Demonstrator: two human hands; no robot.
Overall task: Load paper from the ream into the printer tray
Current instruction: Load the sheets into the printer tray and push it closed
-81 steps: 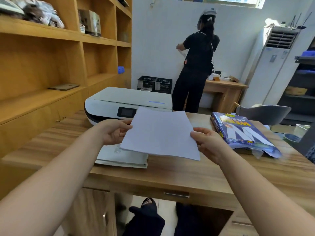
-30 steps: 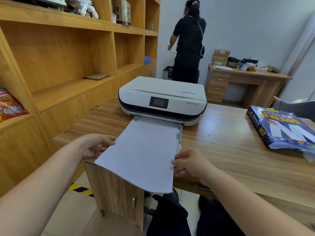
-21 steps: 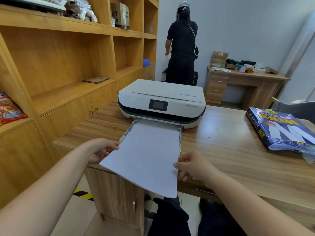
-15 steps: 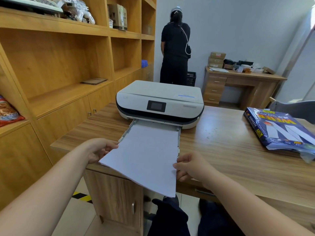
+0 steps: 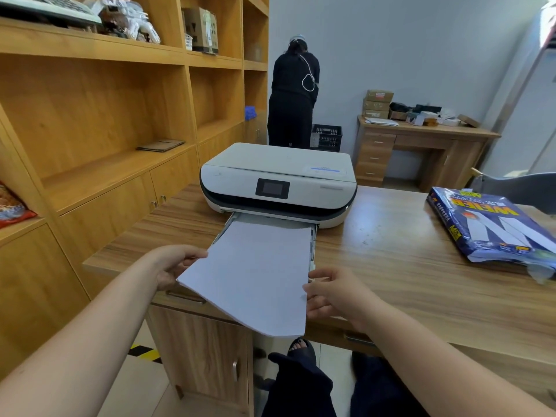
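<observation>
Both hands, left hand (image 5: 173, 267) and right hand (image 5: 331, 291), are pinching the paper stack's (image 5: 255, 272) side edges. They are keeping it square to the printer's (image 5: 278, 179) pulled-out tray (image 5: 313, 236).

The paper (image 5: 255, 275) is plain white. The printer (image 5: 278, 182) is white with a black band and dark screen. The ream (image 5: 493, 227) wrapper is blue with yellow lettering. The counter (image 5: 406, 266) shows wood grain.
</observation>
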